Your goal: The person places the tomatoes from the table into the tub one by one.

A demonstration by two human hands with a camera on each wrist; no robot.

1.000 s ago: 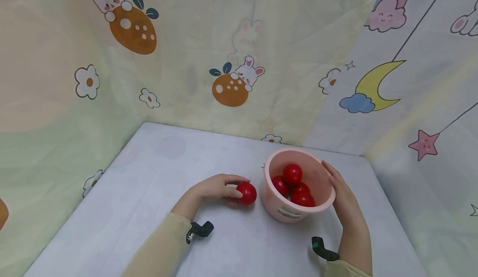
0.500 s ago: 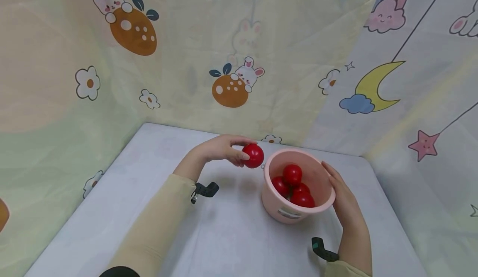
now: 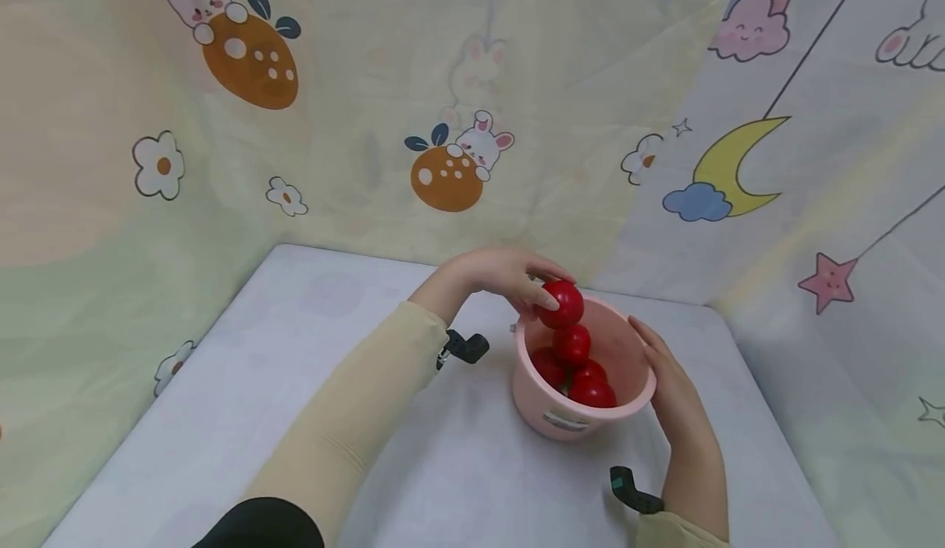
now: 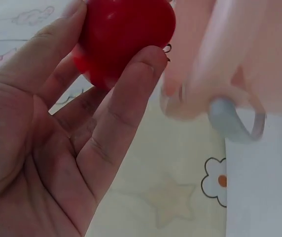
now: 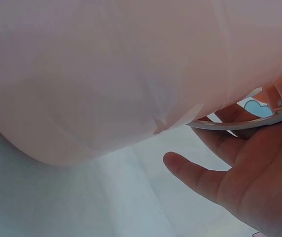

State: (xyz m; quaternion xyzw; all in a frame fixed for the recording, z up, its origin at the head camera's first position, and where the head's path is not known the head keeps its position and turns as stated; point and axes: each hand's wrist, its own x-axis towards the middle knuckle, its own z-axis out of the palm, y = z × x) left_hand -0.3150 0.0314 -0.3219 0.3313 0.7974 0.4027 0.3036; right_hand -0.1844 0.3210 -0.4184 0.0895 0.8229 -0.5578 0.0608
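Observation:
My left hand [image 3: 509, 277] pinches a glossy red tomato [image 3: 563, 305] between thumb and fingers, over the near-left rim area of a pink bucket [image 3: 531, 404]. The left wrist view shows this held tomato [image 4: 126, 34] at the fingertips, the bucket's wall close beside it. Several more tomatoes [image 3: 592, 392] lie inside the bucket. My right hand [image 3: 675, 384] rests on the bucket's right side, fingertips at the rim. In the right wrist view its thumb [image 5: 195, 173] stands away from the wall, and the bucket's grey handle [image 5: 244, 123] passes in front of the fingers.
The bucket stands on a white table [image 3: 354, 318]. A cartoon-printed cloth [image 3: 354, 56] hangs behind and at both sides. Dark camera mounts [image 3: 467, 346] sit at both wrists. A black rounded object [image 3: 262, 523] shows at the bottom edge.
My left hand has lifted the tomato off the table and carried it right, up to the bucket's opening. My right hand stays at the bucket's side. The head view has shifted slightly.

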